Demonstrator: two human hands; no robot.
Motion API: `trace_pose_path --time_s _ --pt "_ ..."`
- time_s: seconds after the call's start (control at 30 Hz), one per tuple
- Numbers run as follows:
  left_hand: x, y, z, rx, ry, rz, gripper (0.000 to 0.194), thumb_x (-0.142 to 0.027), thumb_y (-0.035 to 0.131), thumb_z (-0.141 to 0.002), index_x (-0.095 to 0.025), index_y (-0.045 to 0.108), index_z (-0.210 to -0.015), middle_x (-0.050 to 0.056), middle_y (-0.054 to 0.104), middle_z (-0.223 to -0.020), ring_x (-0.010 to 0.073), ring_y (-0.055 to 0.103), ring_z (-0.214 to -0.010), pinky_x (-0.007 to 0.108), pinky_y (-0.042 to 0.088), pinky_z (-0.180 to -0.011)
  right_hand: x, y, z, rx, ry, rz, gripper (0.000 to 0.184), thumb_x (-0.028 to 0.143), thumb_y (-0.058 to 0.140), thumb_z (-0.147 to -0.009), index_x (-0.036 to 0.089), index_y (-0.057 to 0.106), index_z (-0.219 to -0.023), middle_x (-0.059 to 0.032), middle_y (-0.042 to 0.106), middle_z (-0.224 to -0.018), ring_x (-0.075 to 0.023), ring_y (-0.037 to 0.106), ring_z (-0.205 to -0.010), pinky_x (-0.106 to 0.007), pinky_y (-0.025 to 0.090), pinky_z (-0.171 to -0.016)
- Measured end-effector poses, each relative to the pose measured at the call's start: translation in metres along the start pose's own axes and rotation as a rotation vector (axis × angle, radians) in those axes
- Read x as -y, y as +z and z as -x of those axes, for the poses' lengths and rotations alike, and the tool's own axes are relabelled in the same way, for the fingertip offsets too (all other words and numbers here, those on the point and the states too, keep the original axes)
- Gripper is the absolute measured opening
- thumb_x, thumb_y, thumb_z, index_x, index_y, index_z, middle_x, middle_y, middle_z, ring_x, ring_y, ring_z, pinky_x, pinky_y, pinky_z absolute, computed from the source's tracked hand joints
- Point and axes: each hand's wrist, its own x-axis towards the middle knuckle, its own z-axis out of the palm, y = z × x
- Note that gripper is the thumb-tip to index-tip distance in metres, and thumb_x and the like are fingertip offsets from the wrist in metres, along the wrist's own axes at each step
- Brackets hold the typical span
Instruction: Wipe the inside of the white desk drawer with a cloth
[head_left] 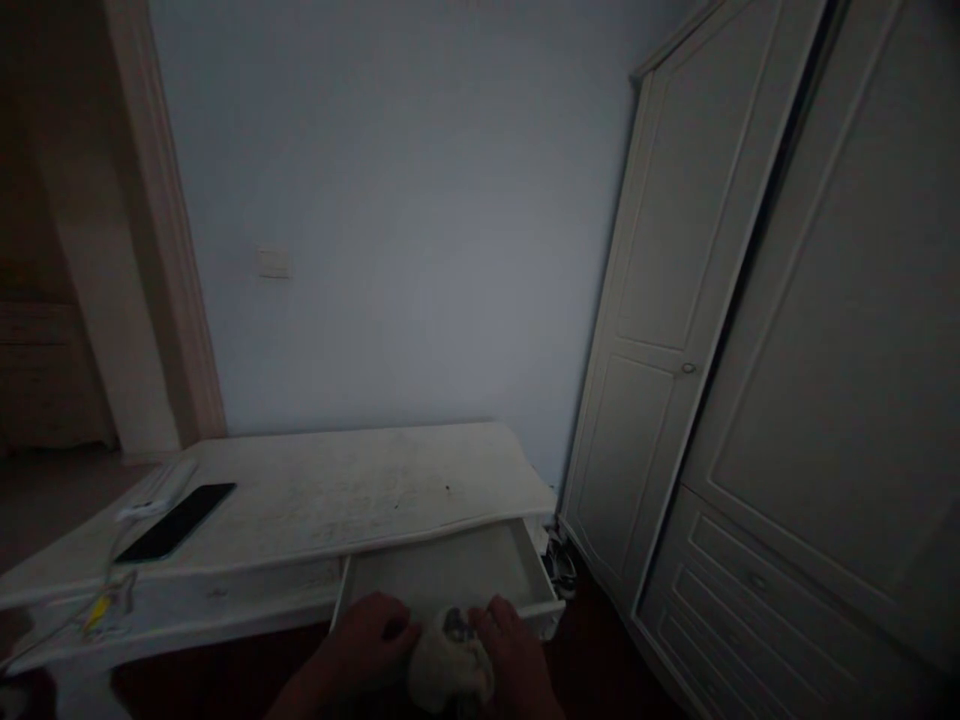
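Note:
A pale, rounded bundle [448,668] with a dark grey patch on top, soft like cloth, is at the lower middle, in front of the pulled-out drawer [450,575]. My left hand [373,632] has curled fingers, with thumb and fingertips pinched at the bundle's left edge. On the opposite side, the fingers of my right hand [511,640] bend over the bundle and press against it. Dim light hides the bundle's exact kind, and its underside runs toward the bottom edge. The drawer's white floor shows beyond both hands.
The drawer belongs to a low white table [360,480] against the wall. A dark phone [178,520] and a white power strip [154,495] with cables are on its left end. White wardrobes [660,300] stand at the right. Shoes [559,565] sit beside the table.

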Motion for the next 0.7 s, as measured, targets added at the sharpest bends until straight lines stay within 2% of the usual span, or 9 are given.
trace_pose_path --time_s 0.1,0.23,0.33,0.43,0.5,0.57,0.7 --pt "-0.003 0.001 0.001 -0.031 -0.015 -0.070 0.045 -0.060 0.048 -0.096 -0.022 0.067 -0.083 0.004 0.071 -0.091 0.0215 0.059 -0.088 0.035 0.040 -0.082 -0.037 -0.017 0.021 0.020 0.093 0.003 0.072 0.024 0.073 -0.074 0.032 0.060 -0.145 -0.0115 0.065 -0.142 -0.0330 0.064 -0.126 -0.037 0.055 -0.098" --pt "-0.010 -0.006 0.004 -0.031 0.010 -0.063 0.046 -0.062 0.046 -0.097 -0.022 0.065 -0.083 0.004 0.070 -0.090 0.0215 0.060 -0.089 0.034 0.040 -0.083 -0.086 -0.042 0.046 -0.065 0.218 -0.037 0.061 0.026 0.063 -0.082 0.032 0.064 -0.143 -0.0107 0.067 -0.141 -0.0295 0.068 -0.123 -0.036 0.057 -0.098" --pt "-0.016 -0.011 0.005 -0.011 0.006 -0.058 0.047 -0.063 0.047 -0.097 -0.022 0.063 -0.080 0.004 0.069 -0.088 0.0221 0.060 -0.088 0.035 0.040 -0.081 -0.117 -0.047 0.060 -0.159 0.211 -0.053 0.059 0.041 0.065 -0.084 0.031 0.066 -0.142 -0.0119 0.068 -0.141 -0.0351 0.066 -0.129 -0.042 0.058 -0.100" --pt "-0.019 -0.013 0.004 0.000 -0.002 -0.071 0.047 -0.063 0.046 -0.096 -0.023 0.061 -0.079 0.005 0.068 -0.088 0.0230 0.060 -0.088 0.035 0.040 -0.081 -0.132 -0.038 0.066 -0.224 0.180 -0.045 0.068 0.055 0.067 -0.082 0.024 0.066 -0.143 -0.0165 0.067 -0.143 -0.0411 0.061 -0.136 -0.049 0.056 -0.106" --pt "-0.019 -0.013 0.002 0.006 -0.001 -0.072 0.047 -0.063 0.045 -0.096 -0.022 0.062 -0.080 0.005 0.068 -0.089 0.0230 0.060 -0.089 0.035 0.040 -0.082 -0.127 -0.027 0.064 -0.246 0.173 -0.047 0.070 0.056 0.065 -0.085 0.021 0.064 -0.145 -0.0183 0.065 -0.146 -0.0416 0.060 -0.137 -0.050 0.056 -0.106" --pt "-0.020 -0.013 0.001 0.019 0.004 -0.067 0.047 -0.063 0.044 -0.096 -0.022 0.062 -0.081 0.004 0.069 -0.089 0.0227 0.060 -0.090 0.034 0.040 -0.082 -0.107 -0.014 0.055 -0.232 0.150 -0.056 0.068 0.052 0.066 -0.085 0.022 0.061 -0.147 -0.0177 0.064 -0.146 -0.0403 0.061 -0.136 -0.047 0.056 -0.106" --pt "-0.019 -0.014 0.002 0.049 -0.003 -0.052 0.049 -0.063 0.041 -0.097 -0.022 0.064 -0.083 0.004 0.070 -0.092 0.0224 0.060 -0.092 0.034 0.041 -0.084 -0.036 0.008 0.026 -0.133 0.151 -0.033 0.069 0.037 0.077 -0.075 0.028 0.061 -0.142 -0.0144 0.067 -0.139 -0.0368 0.068 -0.123 -0.041 0.058 -0.096"
